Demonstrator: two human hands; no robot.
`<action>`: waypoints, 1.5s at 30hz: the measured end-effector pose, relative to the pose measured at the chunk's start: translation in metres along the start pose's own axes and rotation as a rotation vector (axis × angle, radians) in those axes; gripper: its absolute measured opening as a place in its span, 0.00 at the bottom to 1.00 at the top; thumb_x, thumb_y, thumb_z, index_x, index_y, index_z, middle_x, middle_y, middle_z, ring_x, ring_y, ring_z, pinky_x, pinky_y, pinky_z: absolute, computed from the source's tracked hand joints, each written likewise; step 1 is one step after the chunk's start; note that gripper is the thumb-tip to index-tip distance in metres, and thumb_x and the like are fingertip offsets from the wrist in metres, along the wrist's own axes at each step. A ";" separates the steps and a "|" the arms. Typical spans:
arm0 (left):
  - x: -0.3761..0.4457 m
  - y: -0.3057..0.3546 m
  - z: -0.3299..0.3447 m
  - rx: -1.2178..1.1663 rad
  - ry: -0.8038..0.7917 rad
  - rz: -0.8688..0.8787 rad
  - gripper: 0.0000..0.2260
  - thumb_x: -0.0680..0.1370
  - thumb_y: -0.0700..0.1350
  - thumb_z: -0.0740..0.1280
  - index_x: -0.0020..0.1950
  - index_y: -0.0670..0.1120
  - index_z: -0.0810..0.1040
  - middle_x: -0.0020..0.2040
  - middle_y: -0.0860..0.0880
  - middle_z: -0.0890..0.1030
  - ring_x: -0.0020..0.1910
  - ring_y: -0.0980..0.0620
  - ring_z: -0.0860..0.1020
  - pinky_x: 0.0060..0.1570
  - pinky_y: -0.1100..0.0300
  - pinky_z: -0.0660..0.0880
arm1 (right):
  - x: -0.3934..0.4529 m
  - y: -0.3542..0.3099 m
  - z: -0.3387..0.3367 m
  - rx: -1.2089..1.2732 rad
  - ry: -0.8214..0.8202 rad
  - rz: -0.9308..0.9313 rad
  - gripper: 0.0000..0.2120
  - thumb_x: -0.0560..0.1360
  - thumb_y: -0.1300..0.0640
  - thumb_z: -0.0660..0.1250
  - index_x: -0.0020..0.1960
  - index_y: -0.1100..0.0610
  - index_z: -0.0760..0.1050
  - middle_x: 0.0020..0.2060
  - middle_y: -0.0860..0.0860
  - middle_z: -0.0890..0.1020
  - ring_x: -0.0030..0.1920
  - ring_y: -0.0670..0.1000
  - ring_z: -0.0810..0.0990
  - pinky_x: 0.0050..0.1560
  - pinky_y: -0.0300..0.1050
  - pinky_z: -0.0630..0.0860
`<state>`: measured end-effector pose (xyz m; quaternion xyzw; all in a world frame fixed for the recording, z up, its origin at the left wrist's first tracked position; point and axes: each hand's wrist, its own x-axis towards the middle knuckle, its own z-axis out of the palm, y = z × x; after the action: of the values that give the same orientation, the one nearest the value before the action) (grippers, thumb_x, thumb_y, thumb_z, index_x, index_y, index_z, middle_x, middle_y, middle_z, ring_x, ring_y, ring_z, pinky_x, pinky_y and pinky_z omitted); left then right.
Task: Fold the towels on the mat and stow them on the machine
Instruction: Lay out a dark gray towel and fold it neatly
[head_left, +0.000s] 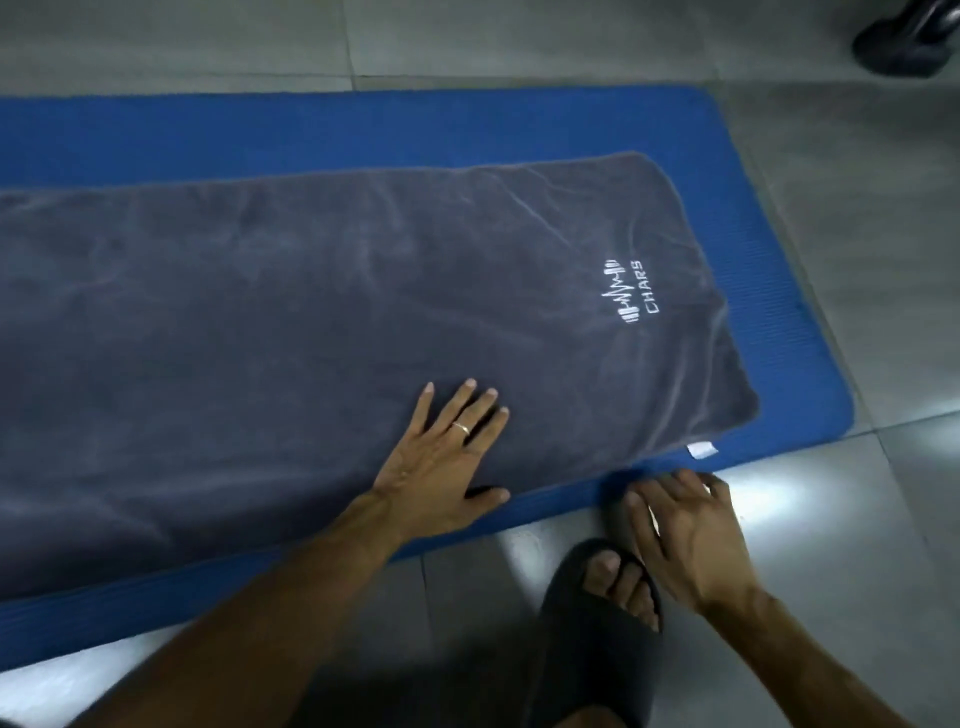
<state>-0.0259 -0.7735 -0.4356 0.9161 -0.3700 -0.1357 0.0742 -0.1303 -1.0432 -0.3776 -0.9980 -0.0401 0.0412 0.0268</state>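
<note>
The towel (322, 322) runs out of view at the picture's left edge, so its far end and full length cannot be told. The mat (363, 124) under the towel is cut off at that same edge. Beyond the mat's far right corner, a dark object (906, 41) is clipped by the top right corner and cannot be identified. Near the towel's near right corner, the right hand (685, 535) is motion-blurred, so its grip is unclear. Both forearms and the sandalled foot (602, 623) leave the bottom edge.
</note>
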 end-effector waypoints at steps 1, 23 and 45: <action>0.009 0.005 -0.002 0.003 -0.009 0.027 0.38 0.75 0.68 0.52 0.79 0.47 0.55 0.79 0.46 0.53 0.78 0.45 0.45 0.74 0.37 0.42 | 0.010 0.005 0.000 0.012 0.071 0.035 0.16 0.79 0.52 0.54 0.40 0.55 0.77 0.36 0.52 0.78 0.40 0.58 0.77 0.46 0.52 0.70; 0.199 0.054 -0.037 0.037 0.069 -0.119 0.30 0.81 0.59 0.49 0.79 0.47 0.49 0.80 0.48 0.48 0.78 0.45 0.42 0.74 0.40 0.38 | 0.122 0.149 0.039 0.042 -0.113 0.463 0.31 0.79 0.39 0.40 0.79 0.48 0.49 0.79 0.49 0.49 0.79 0.53 0.46 0.75 0.65 0.42; 0.282 0.078 -0.049 0.041 0.289 -0.104 0.27 0.77 0.56 0.58 0.73 0.46 0.69 0.64 0.43 0.75 0.66 0.43 0.70 0.68 0.40 0.63 | 0.344 0.248 -0.001 0.303 0.058 0.314 0.17 0.80 0.61 0.57 0.67 0.62 0.73 0.65 0.60 0.74 0.64 0.61 0.73 0.67 0.50 0.68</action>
<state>0.1319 -1.0245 -0.4255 0.9453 -0.3101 0.0013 0.1009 0.2303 -1.2614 -0.4183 -0.9773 0.1230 0.0220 0.1711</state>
